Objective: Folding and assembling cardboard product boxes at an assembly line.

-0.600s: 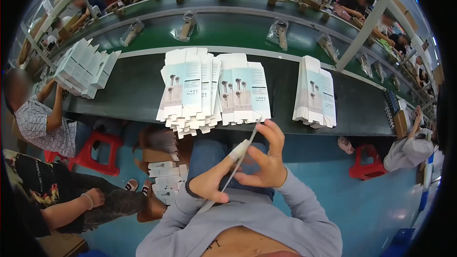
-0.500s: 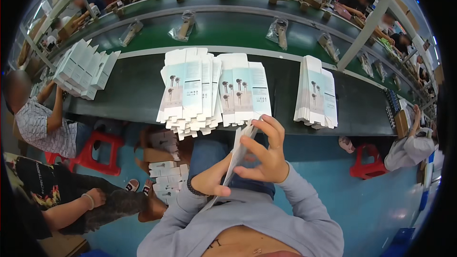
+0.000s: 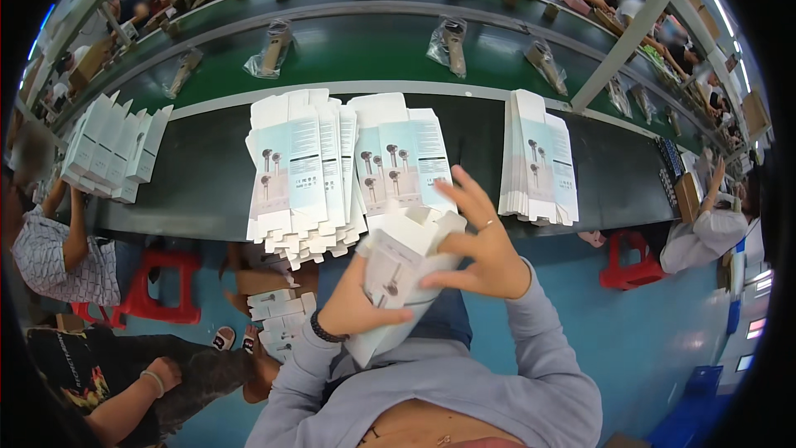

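A white and pale-blue folding carton [image 3: 390,275], printed with a picture of a device, stands opened out into a tilted box shape in front of my body. Its top flaps are spread, and their outline is somewhat blurred. My left hand [image 3: 355,303] grips the lower left side, with the thumb across the front. Against the carton's right side rests my right hand [image 3: 485,257], its fingers apart and its thumb on the panel. Just beyond, on the black table, lie two overlapping stacks of flat cartons, a left stack [image 3: 286,170] and a middle stack [image 3: 402,149].
Another flat carton stack [image 3: 539,158] lies to the right. Formed boxes [image 3: 112,145] stand far left by a co-worker. Bagged handheld devices [image 3: 452,46] lie on the green conveyor [image 3: 356,54]. A red stool [image 3: 162,286] and a box of cartons [image 3: 282,315] are on the floor.
The carton, flat and seen edge-on before, has been opened into a box shape. My right hand has shifted from its upper edge to its right side. The view has turned slightly.
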Motion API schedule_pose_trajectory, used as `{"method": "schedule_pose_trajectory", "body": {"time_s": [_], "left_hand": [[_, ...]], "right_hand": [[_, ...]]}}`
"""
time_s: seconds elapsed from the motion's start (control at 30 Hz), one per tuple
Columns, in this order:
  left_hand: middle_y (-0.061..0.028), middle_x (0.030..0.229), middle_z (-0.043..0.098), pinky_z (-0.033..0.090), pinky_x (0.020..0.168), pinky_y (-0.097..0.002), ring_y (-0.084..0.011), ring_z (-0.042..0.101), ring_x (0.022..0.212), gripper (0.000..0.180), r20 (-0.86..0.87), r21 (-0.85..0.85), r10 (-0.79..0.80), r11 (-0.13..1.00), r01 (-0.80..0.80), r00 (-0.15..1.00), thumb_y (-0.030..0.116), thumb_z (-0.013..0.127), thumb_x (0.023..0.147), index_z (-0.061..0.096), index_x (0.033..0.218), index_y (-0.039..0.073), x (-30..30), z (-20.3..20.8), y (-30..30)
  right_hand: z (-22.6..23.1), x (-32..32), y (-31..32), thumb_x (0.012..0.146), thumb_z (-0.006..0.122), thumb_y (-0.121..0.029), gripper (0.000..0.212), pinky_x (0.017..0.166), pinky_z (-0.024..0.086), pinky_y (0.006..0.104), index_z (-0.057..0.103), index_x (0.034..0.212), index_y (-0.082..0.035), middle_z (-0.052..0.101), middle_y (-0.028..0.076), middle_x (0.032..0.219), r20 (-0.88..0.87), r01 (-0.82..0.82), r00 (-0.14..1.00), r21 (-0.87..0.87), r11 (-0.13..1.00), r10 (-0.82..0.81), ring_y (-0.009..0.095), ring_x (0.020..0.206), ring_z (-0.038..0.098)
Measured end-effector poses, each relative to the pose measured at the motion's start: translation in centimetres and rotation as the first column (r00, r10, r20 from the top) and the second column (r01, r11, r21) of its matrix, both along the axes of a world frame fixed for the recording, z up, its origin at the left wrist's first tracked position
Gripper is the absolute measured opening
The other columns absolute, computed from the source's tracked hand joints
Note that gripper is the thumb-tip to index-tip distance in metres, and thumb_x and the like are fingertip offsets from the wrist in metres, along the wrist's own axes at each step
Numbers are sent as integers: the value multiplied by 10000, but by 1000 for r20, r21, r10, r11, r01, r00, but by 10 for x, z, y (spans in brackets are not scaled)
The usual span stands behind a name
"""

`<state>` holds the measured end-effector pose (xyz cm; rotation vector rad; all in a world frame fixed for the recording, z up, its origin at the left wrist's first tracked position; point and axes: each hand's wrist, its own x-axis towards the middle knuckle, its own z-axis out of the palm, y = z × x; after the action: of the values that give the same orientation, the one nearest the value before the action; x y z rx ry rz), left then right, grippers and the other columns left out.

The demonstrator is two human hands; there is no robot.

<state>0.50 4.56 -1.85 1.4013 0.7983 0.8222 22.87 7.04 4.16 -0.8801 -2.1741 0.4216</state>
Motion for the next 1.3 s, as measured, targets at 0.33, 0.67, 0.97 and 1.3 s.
{"method": "schedule_pose_trajectory", "body": {"time_s": [0.33,0.67,0.97,1.3], "left_hand": [[-135,1019,595,472,770,-297,-180,591,889,683,46,289,553,790,-541,832,105,764,675,353,1199,-49,22,-12,16],[-203,1271,369,354,942,-369,-240,426,1137,871,209,149,332,919,-366,920,304,714,737,183,1333,-43,4,-30,17],[-234,1343,318,154,1030,-501,-416,176,1300,809,32,774,475,545,-322,879,435,553,798,127,1408,119,-7,-6,9],[-87,849,644,323,934,-467,-365,421,1163,603,130,552,168,807,-212,977,277,665,774,416,1259,20,5,11,13]], "right_hand": [[-80,-59,-34,833,601,-168,312,724,473,285,549,1067,32,625,115,992,-498,82,761,-560,824,-415,173,877,598],[-90,-52,-34,764,676,-165,559,833,441,305,402,1217,18,553,116,1120,-641,-206,708,-589,781,-297,186,1022,545],[-93,-44,-28,649,779,-172,941,945,349,340,194,1370,-19,421,118,1267,-602,-365,787,-632,683,-137,205,1158,429],[-96,-59,-32,705,748,-265,915,931,347,390,174,1383,-45,378,193,1267,-555,-212,832,-335,918,-10,307,1134,423]]}}
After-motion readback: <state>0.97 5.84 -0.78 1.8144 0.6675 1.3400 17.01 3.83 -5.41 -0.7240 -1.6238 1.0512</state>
